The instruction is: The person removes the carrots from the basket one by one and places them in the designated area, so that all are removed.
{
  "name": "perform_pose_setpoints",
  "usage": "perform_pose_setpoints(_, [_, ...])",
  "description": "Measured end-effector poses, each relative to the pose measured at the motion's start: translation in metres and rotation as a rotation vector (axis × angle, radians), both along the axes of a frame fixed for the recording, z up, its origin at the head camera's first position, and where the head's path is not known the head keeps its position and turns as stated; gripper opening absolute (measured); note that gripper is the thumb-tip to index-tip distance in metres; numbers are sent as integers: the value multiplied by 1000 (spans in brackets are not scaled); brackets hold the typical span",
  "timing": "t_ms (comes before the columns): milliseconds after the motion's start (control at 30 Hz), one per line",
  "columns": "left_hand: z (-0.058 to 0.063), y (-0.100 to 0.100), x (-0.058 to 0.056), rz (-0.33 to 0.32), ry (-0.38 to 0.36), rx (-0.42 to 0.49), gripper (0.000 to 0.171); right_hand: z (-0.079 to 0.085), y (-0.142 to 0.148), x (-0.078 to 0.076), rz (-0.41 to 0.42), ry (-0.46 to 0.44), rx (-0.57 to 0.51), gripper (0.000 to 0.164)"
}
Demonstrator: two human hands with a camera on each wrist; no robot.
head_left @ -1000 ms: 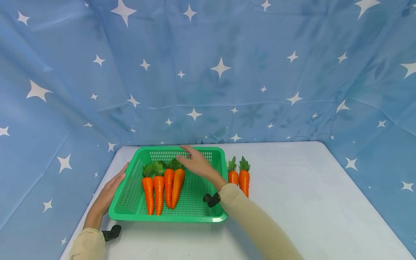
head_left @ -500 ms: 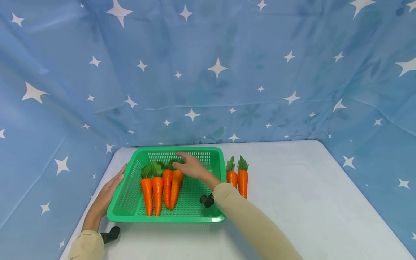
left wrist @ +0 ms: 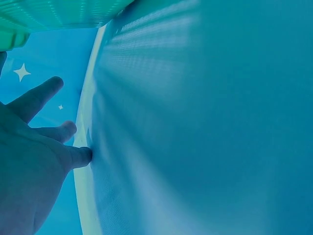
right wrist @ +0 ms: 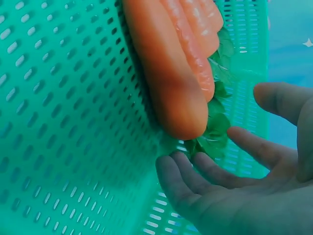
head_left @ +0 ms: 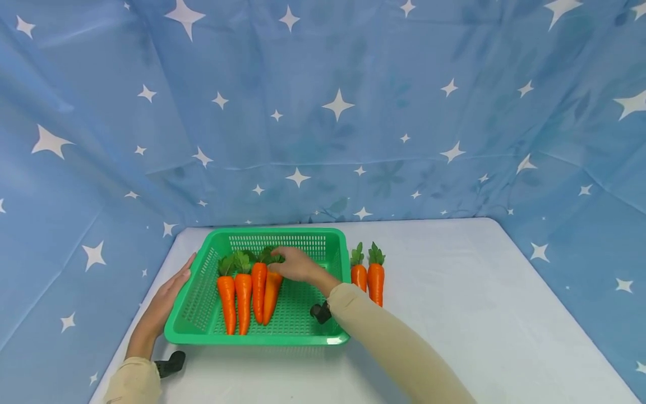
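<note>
My left hand [head_left: 162, 300] lies along the left side of the green plastic basket [head_left: 252, 339], fingers extended. In the left wrist view those fingers [left wrist: 41, 98] are spread below the basket's wall. Several orange carrots with green leafy tops lie side by side inside the basket. My right hand [head_left: 298, 265] is over the leafy end of the rightmost carrot [head_left: 271, 297]. From the right wrist view, its fingers [right wrist: 171, 178] are loosely bent near the leaves [right wrist: 217, 122], with a gap between thumb and fingers. The carrot's thick orange end [right wrist: 181, 112] is just beyond the fingertips.
Two more carrots lie on the white table just right of the basket, a partly hidden one [head_left: 359, 276] and another [head_left: 376, 280] beside it. A blue star-patterned curtain [head_left: 323, 112] rises behind the table [head_left: 454, 292] and along both sides.
My right hand has come down toward the leafy end of the rightmost carrot. The left hand stays at the basket's side. The head view has shifted slightly.
</note>
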State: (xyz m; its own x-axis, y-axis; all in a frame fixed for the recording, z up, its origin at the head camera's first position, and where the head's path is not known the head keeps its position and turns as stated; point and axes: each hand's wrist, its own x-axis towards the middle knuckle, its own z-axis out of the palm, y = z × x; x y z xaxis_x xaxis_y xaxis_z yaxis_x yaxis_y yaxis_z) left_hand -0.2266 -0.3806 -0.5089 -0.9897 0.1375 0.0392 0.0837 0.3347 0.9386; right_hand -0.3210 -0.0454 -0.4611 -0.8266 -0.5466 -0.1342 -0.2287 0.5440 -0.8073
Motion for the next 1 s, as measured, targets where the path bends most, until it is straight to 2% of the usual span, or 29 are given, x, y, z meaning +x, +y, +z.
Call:
perform_pose_setpoints(300, [-1,-2,0,1,-1,-5,57,-5,-3,0,55,-34,71,50])
perform_pose_setpoints(533, [-1,-1,-1,-2,-2,-7,57,-6,-4,-1,116,-15,125,53])
perform_pose_setpoints(700, [-1,-1,-1,-10,5,-1,57,-6,-5,-2,124,-22,133,55])
perform_pose_setpoints(1000, [-1,0,0,-12,19,10,57,-8,-5,0,108,-1,199,39])
